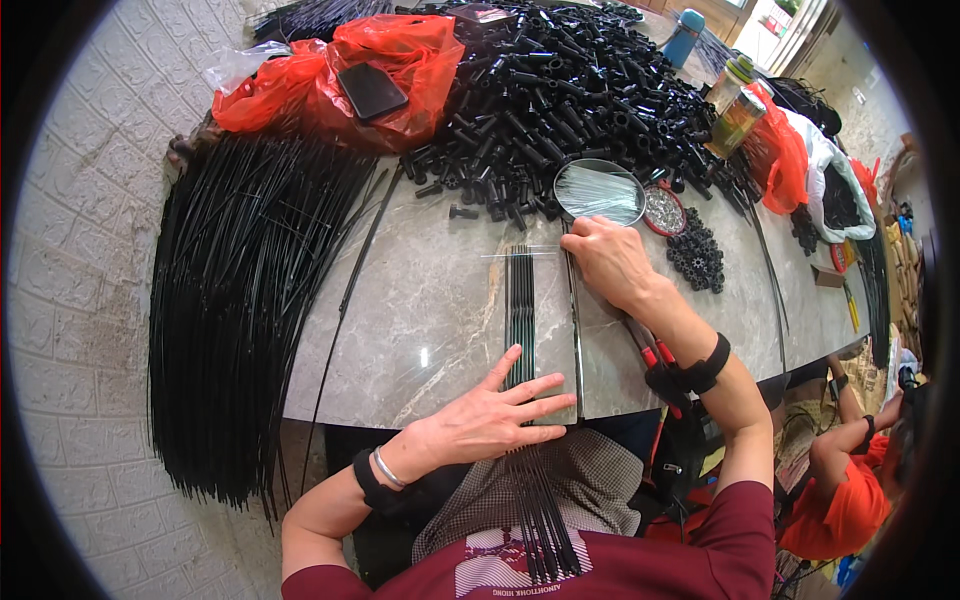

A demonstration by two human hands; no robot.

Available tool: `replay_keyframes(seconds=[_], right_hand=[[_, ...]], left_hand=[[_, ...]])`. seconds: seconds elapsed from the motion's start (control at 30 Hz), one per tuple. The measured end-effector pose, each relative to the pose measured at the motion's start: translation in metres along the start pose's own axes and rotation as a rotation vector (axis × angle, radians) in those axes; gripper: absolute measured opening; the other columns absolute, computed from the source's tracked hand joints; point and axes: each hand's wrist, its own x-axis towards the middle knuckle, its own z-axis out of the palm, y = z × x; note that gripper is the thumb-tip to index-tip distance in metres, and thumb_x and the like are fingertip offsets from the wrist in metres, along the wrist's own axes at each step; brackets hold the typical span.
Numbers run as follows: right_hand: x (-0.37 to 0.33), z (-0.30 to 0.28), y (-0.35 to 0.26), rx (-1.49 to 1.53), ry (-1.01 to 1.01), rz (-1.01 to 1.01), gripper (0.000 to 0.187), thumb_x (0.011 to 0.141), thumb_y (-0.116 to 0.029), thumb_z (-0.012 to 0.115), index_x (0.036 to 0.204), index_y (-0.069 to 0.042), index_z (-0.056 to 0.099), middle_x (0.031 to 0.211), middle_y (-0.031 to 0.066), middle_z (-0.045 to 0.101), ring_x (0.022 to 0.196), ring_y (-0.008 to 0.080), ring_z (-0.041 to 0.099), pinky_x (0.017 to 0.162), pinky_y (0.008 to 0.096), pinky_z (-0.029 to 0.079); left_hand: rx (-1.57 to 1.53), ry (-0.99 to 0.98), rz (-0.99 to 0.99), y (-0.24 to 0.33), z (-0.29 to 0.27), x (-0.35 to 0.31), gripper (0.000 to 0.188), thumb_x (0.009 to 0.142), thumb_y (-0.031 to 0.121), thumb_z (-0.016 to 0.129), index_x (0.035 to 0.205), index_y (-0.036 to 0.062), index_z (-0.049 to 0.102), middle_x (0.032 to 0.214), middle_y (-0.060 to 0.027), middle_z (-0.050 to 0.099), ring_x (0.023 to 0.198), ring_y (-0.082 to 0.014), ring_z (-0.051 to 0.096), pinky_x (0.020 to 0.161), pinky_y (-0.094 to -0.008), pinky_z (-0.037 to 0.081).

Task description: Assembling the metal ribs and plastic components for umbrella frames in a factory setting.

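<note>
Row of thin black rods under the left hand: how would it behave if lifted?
The black rods are probably stiff but springy, running nearly straight past the table. Likely to splay: their near ends fan apart. Each looks slim, so probably light.

Left of the rod bundle point(521, 305), bare worktop point(430, 310) leaves passage; right of it, 1 round tin point(556, 192) and red-handled pliers point(648, 357) obstruct; beyond it, a tube heap point(570, 90) blocks reach.

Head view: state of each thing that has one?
Left hand: spread over black rods
Right hand: curled, grip unclear
Phone: screen dark
Round dish: open, holding clear sticks
Red-rimmed dish: open, holding silvery bits
White bag: open
Red bag: crumpled
Blue bottle: standing
</note>
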Motion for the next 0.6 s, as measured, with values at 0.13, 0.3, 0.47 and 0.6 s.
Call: replay_keyframes(seconds=[0.13,0.3,0.47,0.6], right_hand=[[0.000,-0.001,-0.004,-0.030,0.002,0.026,0.008,0.081,-0.008,0.059,0.083,-0.006,0.067,0.085,0.0079,0.062,0.085,0.0267,0.063,0.070,0.0386,0.053],[0.002,0.002,-0.006,-0.016,0.030,0.020,0.008,0.081,-0.008,0.058,0.083,-0.006,0.066,0.085,0.0087,0.062,0.085,0.0273,0.063,0.070,0.0388,0.053],[0.006,0.005,-0.011,0.005,0.039,-0.013,0.010,0.079,-0.007,0.058,0.086,-0.005,0.066,0.088,0.0089,0.062,0.088,0.0268,0.062,0.072,0.0388,0.053],[0.008,0.005,-0.013,0.014,0.009,-0.032,0.008,0.077,-0.007,0.060,0.084,-0.003,0.062,0.093,0.0119,0.060,0.093,0.0282,0.062,0.072,0.0398,0.055]], left_hand=[[-0.015,0.001,-0.002,0.000,0.000,0.000,0.052,0.077,0.015,0.069,0.126,0.0291,0.057,0.151,0.0016,0.038,0.143,-0.0209,0.030,0.115,-0.0674,0.012],[-0.032,0.011,0.000,0.000,0.001,0.000,0.052,0.077,0.014,0.069,0.126,0.0288,0.057,0.151,0.0015,0.038,0.143,-0.0211,0.031,0.115,-0.0675,0.012],[-0.024,0.004,0.002,0.000,-0.001,0.000,0.053,0.076,0.013,0.068,0.126,0.0286,0.057,0.151,0.0009,0.038,0.143,-0.0214,0.031,0.115,-0.0677,0.011],[-0.026,-0.003,0.001,0.001,-0.002,0.000,0.055,0.076,0.012,0.068,0.127,0.0287,0.057,0.151,0.0007,0.038,0.143,-0.0216,0.031,0.115,-0.0681,0.011]])
